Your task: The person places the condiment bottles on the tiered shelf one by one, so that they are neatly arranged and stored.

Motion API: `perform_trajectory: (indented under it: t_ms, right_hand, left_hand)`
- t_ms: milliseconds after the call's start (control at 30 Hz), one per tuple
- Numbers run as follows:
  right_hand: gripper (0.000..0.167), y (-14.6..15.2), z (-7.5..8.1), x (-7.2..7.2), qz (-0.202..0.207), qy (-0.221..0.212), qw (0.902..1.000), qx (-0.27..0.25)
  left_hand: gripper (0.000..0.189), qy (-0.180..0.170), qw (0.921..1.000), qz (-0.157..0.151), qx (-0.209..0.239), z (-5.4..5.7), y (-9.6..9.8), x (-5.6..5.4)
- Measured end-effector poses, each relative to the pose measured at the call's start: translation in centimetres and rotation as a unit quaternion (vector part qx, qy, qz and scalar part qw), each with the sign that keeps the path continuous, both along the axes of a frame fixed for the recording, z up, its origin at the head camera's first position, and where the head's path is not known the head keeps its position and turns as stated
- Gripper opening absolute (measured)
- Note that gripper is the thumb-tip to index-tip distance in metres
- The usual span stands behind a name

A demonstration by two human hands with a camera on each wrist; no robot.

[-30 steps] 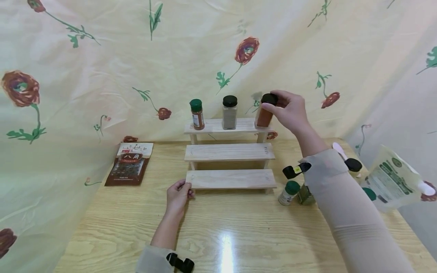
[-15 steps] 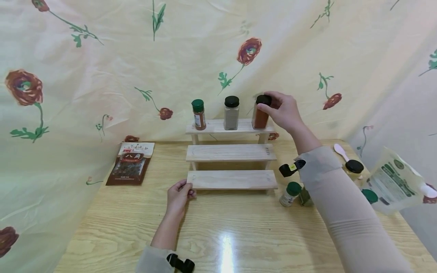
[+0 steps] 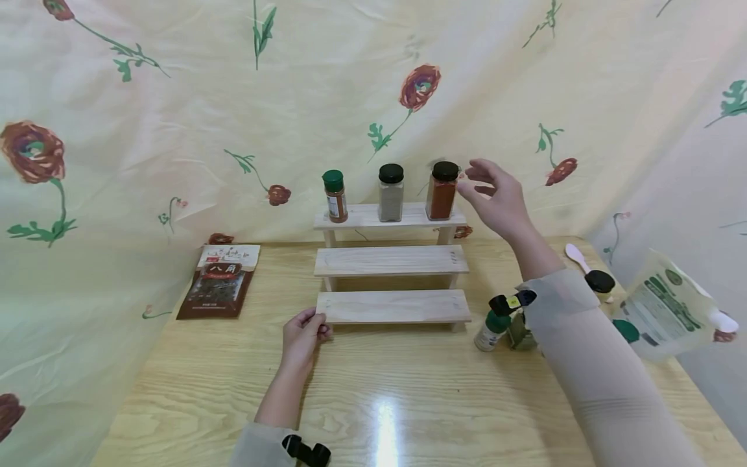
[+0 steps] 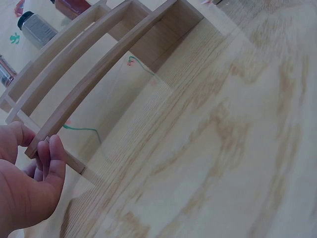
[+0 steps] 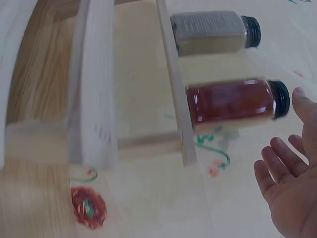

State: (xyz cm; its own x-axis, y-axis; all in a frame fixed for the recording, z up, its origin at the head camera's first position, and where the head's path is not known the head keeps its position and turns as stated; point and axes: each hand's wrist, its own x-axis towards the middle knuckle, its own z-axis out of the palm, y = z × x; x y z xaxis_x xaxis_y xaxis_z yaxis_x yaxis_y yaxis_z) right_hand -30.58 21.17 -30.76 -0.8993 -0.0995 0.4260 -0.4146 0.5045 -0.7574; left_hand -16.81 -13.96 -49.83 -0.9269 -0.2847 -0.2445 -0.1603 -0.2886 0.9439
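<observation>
Rack [image 3: 392, 306]: near left corner pinched by left hand [image 3: 302, 336]; a tug could topple what stands on top. Right hand [image 3: 496, 200] loose-fingered, holding nothing, just beside red jar [image 3: 441, 198], upright on far tier [image 3: 363, 214], right end; a thumb brush might tip it. Pouch [image 3: 665, 305], right: print illegible. Packet [image 3: 218, 285], left: 八角

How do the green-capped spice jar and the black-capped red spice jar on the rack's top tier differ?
The green-capped spice jar is slimmer; the black-capped red spice jar is wider and looks taller. The green-capped jar shows a pale label in the head view; the black-capped jar shows none there. Both stand upright on the top tier with reddish contents.
</observation>
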Motion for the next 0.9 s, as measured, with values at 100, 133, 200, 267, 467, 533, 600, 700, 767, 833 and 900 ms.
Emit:
perform_trajectory:
  t_ms: [100,133,200,267,467,533,600,700,767,833,900]
  right_hand:
    - [0.058,1.2,-0.3,0.7,-0.013,0.011,0.9998,0.009]
    - [0.057,1.7,-0.4,0.9,-0.018,0.012,0.9997,0.012]
    - [0.056,2.5,-0.5,1.4,-0.027,0.014,0.9994,0.018]
    - [0.056,3.4,-0.4,1.9,-0.037,0.011,0.9988,0.03]
    - [0.058,5.8,-0.6,3.6,-0.053,-0.007,0.9951,0.083]
    - [0.058,6.7,-0.8,4.0,-0.055,-0.012,0.9933,0.101]
    - [0.058,7.5,-1.1,4.4,-0.059,-0.014,0.9911,0.118]
    - [0.058,8.7,-1.4,5.1,-0.064,-0.019,0.9885,0.136]
    - [0.06,9.4,-1.7,5.7,-0.067,-0.028,0.9873,0.141]
    - [0.061,10.1,-1.9,6.2,-0.069,-0.034,0.9869,0.142]
    - [0.061,10.7,-2.2,6.6,-0.072,-0.037,0.9861,0.145]
  left_hand:
    - [0.042,0.004,1.0,-0.004,0.001,0.0,-0.1,0.1]
    - [0.043,0.005,1.0,-0.005,0.002,0.0,-0.2,0.2]
    - [0.043,0.006,1.0,-0.007,0.002,0.0,-0.2,0.2]
    - [0.043,0.006,1.0,-0.007,0.003,0.0,-0.2,0.2]
    - [0.045,0.003,0.9999,-0.011,0.003,-0.1,-0.2,0.3]
    - [0.046,0.003,0.9999,-0.013,0.003,-0.1,-0.3,0.3]
    - [0.045,0.003,0.9999,-0.014,0.002,-0.1,-0.3,0.3]
    - [0.046,0.008,0.9998,-0.016,0.006,0.0,-0.3,0.2]
    - [0.047,0.009,0.9998,-0.018,0.008,0.0,-0.3,0.2]
    - [0.047,0.01,0.9997,-0.019,0.008,0.0,-0.3,0.2]
    - [0.046,0.009,0.9998,-0.019,0.006,-0.1,-0.3,0.1]
